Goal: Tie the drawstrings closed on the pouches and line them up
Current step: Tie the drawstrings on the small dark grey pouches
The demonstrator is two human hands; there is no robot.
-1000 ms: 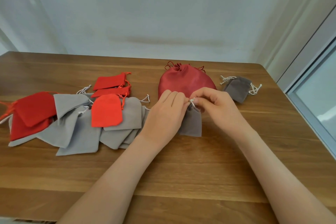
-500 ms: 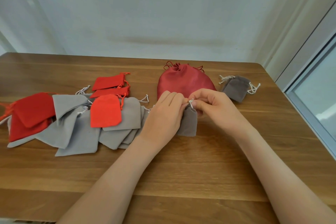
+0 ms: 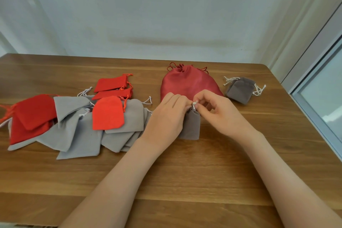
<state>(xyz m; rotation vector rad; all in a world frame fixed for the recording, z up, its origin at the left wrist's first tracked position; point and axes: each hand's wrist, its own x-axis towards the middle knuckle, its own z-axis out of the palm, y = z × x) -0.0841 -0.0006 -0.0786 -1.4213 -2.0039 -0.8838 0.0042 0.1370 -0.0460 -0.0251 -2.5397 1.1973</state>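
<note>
A small brown-grey pouch (image 3: 191, 126) lies at the table's middle, its mouth toward the wall. My left hand (image 3: 166, 116) and my right hand (image 3: 220, 113) meet at its top, and both pinch its white drawstring (image 3: 194, 104). Behind them sits a large dark red pouch (image 3: 187, 83), its cord pulled closed. A second brown-grey pouch (image 3: 240, 90) with knotted white strings lies to the right of it. On the left spreads a loose pile of grey pouches (image 3: 77, 135) and red pouches (image 3: 108, 113).
The wooden table (image 3: 185, 172) ends at a white wall behind and a window frame (image 3: 314, 102) on the right. Bare wood lies in front of my arms and to the right of the pouch I hold.
My fingers have shifted slightly on the drawstring and the pouch's top has bunched narrower. Everything else on the table lies as before.
</note>
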